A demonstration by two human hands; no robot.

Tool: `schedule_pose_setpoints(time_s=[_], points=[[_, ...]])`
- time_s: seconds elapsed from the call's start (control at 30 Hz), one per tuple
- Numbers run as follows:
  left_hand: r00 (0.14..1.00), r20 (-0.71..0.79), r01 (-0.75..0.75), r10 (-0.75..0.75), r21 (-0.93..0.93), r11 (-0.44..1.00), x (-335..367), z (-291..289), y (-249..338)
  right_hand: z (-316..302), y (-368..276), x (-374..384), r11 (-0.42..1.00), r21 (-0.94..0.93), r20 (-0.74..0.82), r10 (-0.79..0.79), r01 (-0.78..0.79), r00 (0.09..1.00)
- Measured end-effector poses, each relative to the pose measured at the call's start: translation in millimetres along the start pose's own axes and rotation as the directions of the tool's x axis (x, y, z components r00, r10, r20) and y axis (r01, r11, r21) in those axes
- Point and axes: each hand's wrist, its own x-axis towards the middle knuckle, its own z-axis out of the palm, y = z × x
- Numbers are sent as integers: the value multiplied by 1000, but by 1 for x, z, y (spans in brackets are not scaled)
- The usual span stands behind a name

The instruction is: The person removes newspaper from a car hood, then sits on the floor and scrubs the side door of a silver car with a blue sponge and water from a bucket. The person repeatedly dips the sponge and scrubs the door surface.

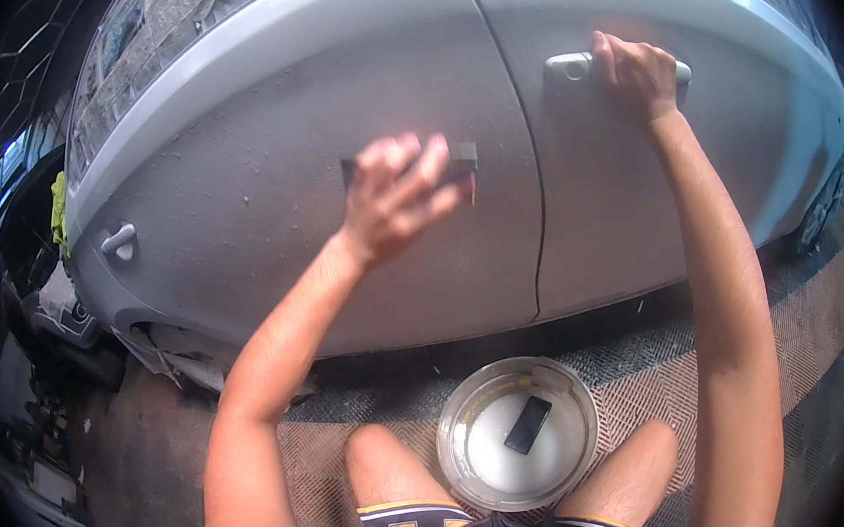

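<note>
A dark, flat sanding block (463, 157) is pressed flat to the matte grey car door (267, 217), which has drips and specks on it. My left hand (391, 201), a little blurred, has its fingers closed over the block's back. Further right, a pale door handle (569, 68) sticks out from the other door (609, 217). The fingers of my right hand (639, 82) are wrapped round that handle. A vertical gap between the two doors runs between my hands.
Between my knees stands a round metal basin (449, 462) with whitish liquid and a dark rectangular block (529, 425) inside. A patterned mat (643, 385) covers the floor by the car. The car windows are masked over. Another handle (119, 240) is at far left.
</note>
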Motion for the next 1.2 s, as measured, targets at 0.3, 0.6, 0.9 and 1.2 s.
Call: schedule_pose_setpoints(time_s=[0.3, 0.6, 0.9, 1.2], points=[[990, -91, 123, -109, 157, 980, 15, -31, -94, -5, 21, -8, 1000, 1, 64, -31, 31, 997], [964, -203, 201, -170, 144, 969, 68, 7, -52, -1, 13, -7, 998, 34, 13, -57, 57, 998], [842, -258, 536, -474, 293, 792, -87, -103, -144, -4, 3, -7, 999, 53, -40, -9, 11, 999], [984, -122, 138, -130, 63, 988, 21, -24, -102, -7, 30, -10, 1000, -18, 75, -3, 4, 997]])
